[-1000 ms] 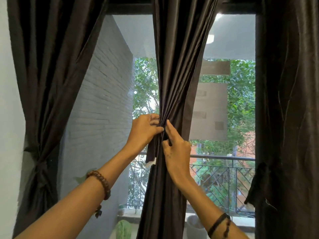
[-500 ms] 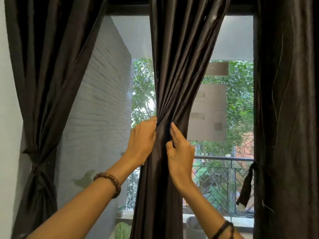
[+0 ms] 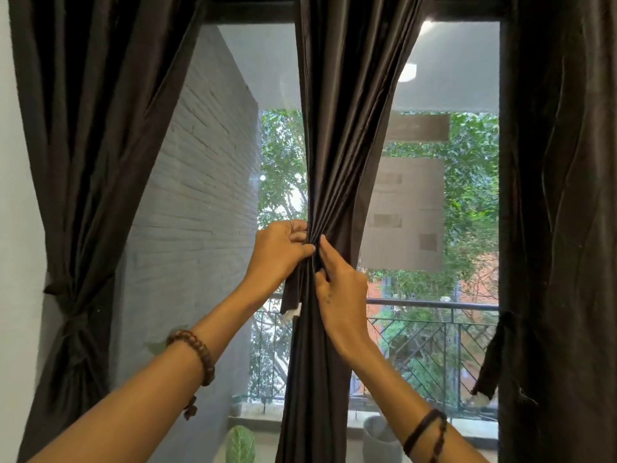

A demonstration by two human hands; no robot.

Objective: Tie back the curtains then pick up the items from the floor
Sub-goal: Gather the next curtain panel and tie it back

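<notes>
A dark brown middle curtain hangs down the centre of the window, gathered into a narrow waist. My left hand grips a dark tie strip at the left of that waist; the strip's end hangs below the hand with a white tag. My right hand pinches the gathered cloth from the right, index finger stretched up along the folds. The left curtain is tied back with a knot low at the wall. The right curtain hangs straight, and a loose tie strip dangles at its edge.
Behind the glass are a grey brick wall, a balcony railing and green trees. A white pot and a green leafy plant stand on the sill outside. A white room wall borders the left curtain.
My left hand has closed over the tie strip at the curtain's waist, and the strip's end now hangs below it again. My right hand has stayed against the gathered folds.
</notes>
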